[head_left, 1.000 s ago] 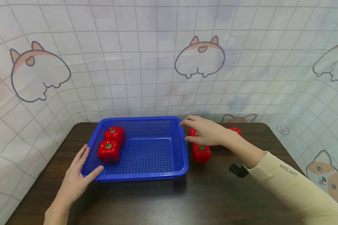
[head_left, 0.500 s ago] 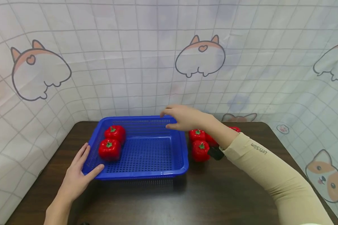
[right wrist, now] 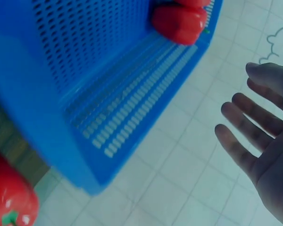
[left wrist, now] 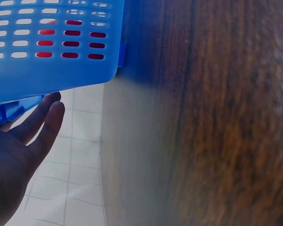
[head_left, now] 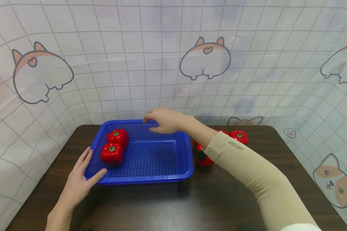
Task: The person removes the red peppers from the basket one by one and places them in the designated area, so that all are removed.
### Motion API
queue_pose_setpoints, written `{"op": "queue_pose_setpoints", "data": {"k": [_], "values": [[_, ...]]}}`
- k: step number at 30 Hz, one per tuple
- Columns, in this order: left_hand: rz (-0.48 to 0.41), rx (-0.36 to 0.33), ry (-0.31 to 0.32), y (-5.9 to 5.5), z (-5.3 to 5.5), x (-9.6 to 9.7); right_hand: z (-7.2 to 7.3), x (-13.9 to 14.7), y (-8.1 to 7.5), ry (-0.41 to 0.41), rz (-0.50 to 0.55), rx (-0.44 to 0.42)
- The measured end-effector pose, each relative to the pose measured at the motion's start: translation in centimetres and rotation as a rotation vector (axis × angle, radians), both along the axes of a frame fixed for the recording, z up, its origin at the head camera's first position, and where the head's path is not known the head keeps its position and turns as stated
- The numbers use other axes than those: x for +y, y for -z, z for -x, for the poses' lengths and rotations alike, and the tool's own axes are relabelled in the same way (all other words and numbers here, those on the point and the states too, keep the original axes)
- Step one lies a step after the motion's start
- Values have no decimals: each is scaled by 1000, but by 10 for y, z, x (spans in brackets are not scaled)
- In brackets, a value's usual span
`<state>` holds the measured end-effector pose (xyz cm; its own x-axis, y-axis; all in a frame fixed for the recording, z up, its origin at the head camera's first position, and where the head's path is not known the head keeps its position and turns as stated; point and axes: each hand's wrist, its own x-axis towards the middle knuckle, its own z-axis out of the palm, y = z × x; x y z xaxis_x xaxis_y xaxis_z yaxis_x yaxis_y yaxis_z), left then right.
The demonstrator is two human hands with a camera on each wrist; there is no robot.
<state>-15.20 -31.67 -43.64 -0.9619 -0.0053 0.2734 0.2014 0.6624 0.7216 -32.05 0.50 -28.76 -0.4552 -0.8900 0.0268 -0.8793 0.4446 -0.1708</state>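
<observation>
A blue plastic basket (head_left: pixel 150 179) with slotted walls stands on the table. Two red bell peppers sit inside at its left end, a front pepper (head_left: pixel 112 154) and a rear pepper (head_left: pixel 118 137). My left hand (head_left: pixel 78 178) rests against the basket's left front corner, fingers fairly straight along the outside and thumb at the front rim. My right hand (head_left: pixel 167 121) hovers over the basket's back rim, fingers loosely bent. The right wrist view shows that hand (right wrist: pixel 264 127) with spread fingers and nothing in it.
To the right of the basket, several more red bell peppers stand partly hidden behind my right forearm, one pepper (head_left: pixel 238 137) at the far right. A printed, grid-patterned cloth (head_left: pixel 162 64) hangs behind the dark wooden table (head_left: pixel 150 208).
My right hand has moved left, from beside the peppers at the basket's right rim to above its back rim. My left hand and the basket have stayed put.
</observation>
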Motion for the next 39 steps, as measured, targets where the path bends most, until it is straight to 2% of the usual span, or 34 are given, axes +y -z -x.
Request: {"op": "queue_pose_setpoints", "data": {"k": [9, 13, 17, 27, 39], "values": [[-6, -3, 3, 1, 1, -1, -5, -36, 17, -109, -24, -137], [-2, -4, 4, 0, 2, 0, -8, -48, 24, -128, -36, -208], [1, 2, 7, -1, 3, 0, -12, -58, 30, -128, -59, -235], [-10, -5, 16, 0, 1, 0, -17, -88, 44, -163, -131, -238], [-6, -5, 13, 0, 1, -1, -26, -116, 58, -141, -276, -193]]}}
